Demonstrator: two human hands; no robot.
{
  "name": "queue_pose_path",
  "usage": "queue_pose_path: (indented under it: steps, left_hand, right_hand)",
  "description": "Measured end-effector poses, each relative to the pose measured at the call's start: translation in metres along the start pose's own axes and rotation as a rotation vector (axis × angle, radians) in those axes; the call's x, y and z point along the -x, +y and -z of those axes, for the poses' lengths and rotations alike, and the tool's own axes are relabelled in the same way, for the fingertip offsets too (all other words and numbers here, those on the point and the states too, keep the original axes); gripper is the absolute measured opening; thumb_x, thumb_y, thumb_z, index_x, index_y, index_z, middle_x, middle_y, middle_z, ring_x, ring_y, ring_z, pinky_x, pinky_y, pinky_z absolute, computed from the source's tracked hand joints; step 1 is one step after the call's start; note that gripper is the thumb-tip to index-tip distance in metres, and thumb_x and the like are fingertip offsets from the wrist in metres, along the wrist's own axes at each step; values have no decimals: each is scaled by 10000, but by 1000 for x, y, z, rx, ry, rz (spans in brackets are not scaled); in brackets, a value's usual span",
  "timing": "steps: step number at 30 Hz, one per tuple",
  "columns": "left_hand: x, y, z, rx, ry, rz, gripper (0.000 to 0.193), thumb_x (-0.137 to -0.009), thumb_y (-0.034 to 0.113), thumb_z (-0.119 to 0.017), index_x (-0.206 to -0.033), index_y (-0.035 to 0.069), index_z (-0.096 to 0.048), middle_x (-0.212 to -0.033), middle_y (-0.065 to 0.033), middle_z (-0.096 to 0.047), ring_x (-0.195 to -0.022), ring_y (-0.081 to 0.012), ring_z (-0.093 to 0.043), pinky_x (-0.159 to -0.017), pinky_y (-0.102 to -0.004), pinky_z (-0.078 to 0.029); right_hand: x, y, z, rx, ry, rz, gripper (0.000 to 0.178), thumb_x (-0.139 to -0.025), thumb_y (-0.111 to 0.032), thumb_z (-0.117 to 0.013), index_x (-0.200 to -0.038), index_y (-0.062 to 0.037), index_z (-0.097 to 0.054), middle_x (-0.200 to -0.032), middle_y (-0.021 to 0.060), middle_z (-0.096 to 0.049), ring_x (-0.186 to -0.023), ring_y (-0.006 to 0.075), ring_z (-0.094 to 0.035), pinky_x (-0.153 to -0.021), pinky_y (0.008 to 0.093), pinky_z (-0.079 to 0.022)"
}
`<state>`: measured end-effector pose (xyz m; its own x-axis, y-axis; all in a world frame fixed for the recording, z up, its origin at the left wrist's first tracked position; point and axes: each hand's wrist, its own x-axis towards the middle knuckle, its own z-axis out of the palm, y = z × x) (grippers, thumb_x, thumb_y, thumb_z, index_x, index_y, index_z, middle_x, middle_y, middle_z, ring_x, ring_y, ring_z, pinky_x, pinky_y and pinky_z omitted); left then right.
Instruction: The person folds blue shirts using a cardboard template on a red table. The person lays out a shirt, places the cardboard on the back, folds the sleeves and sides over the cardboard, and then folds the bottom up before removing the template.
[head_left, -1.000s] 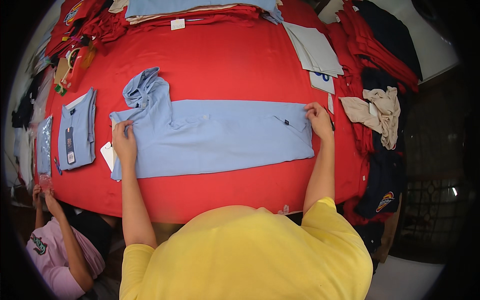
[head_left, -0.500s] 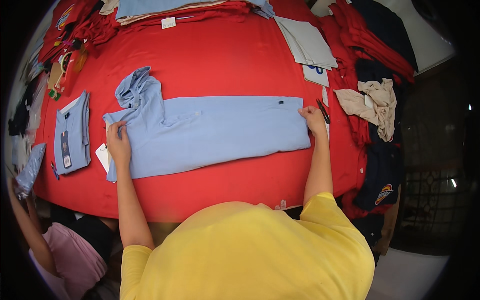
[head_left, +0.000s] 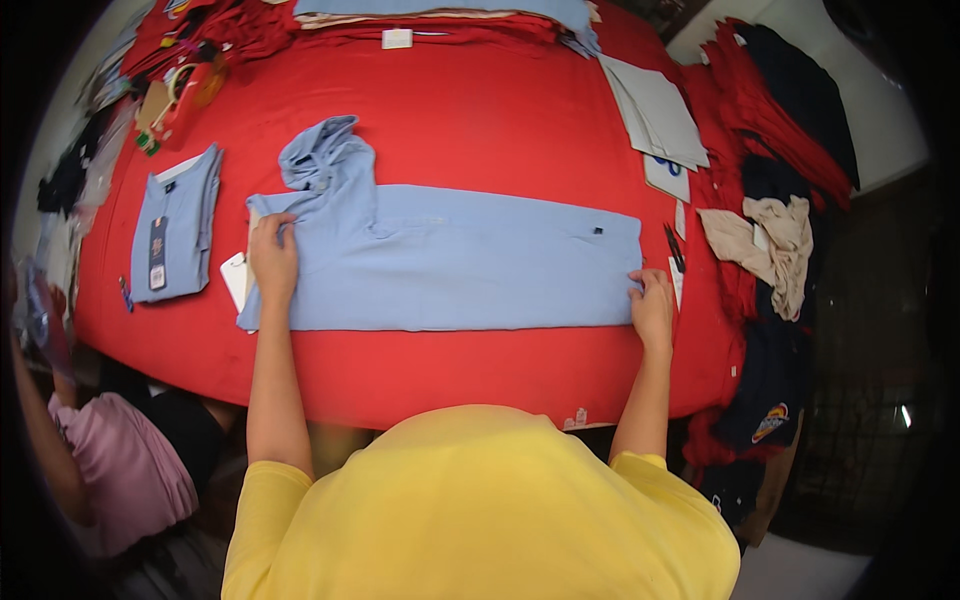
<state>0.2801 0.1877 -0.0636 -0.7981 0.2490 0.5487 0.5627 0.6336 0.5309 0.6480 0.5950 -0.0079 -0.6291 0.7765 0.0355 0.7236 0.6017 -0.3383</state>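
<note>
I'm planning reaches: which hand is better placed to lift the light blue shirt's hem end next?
Probably the right hand: it is at that end of the light blue shirt, whereas the left hand is at the opposite end.

Soft, fairly even light is spreading over the red table [head_left: 500, 115], showing the pale blue garment [head_left: 490, 265] clearly and leaving only faint shadows, while the far right side is sinking into near darkness around one small bright glint [head_left: 906, 415]. The fisheye lens is bowing the table's near edge and closing everything inside a black, rounded rim. Along the dim left margin, a co-worker's arm [head_left: 45, 440] and some shiny plastic [head_left: 45, 315] are blurring into indistinct shapes.
</note>
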Motion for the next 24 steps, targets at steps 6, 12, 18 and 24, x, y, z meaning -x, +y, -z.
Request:
queue_pose_path:
  steps: [6, 12, 18, 24]
  left_hand:
    - [-2, 1, 1, 17, -8, -2, 102, -841, 72, -614, -941, 69, -633, -949, -100, -629, -923, -312, -574, -833, -406, -441]
    - [0, 2, 1, 11, 5, 54, 136, -839, 56, -608, -975, 67, -606, -959, -119, -592, -926, -325, -554, -828, -423, -430]
    - [-8, -16, 6, 192, -172, 98, 251, -798, 66, -598, -1046, 33, -571, -1009, -150, -583, -984, -348, -550, -883, -431, -434]
    - [-38, -16, 69, 267, -766, 112, 673, -759, 78, -647, -1394, 56, -423, -1400, -146, -418, -1313, -320, -399, -1084, -378, -371]
  right_hand:
    - [11, -59, -58, 83, 284, 208, 569, -931, -286, -547, -1437, -91, -376, -1521, 175, -293, -1421, 346, -237, -1155, 529, -144]
    - [2, -62, -63, 224, 88, -65, 632, -979, -458, -420, -1496, -116, -298, -1567, 168, -214, -1459, 328, -157, -1167, 522, -95]
    - [-42, -179, -60, -59, 129, 449, 447, -846, -125, -612, -1287, -81, -561, -1402, 174, -469, -1348, 378, -357, -1117, 496, -280]
    - [-59, -414, -111, -101, -177, 1157, 602, -751, 38, -539, -1326, -136, -538, -1436, 156, -431, -1390, 367, -308, -1139, 538, -229]
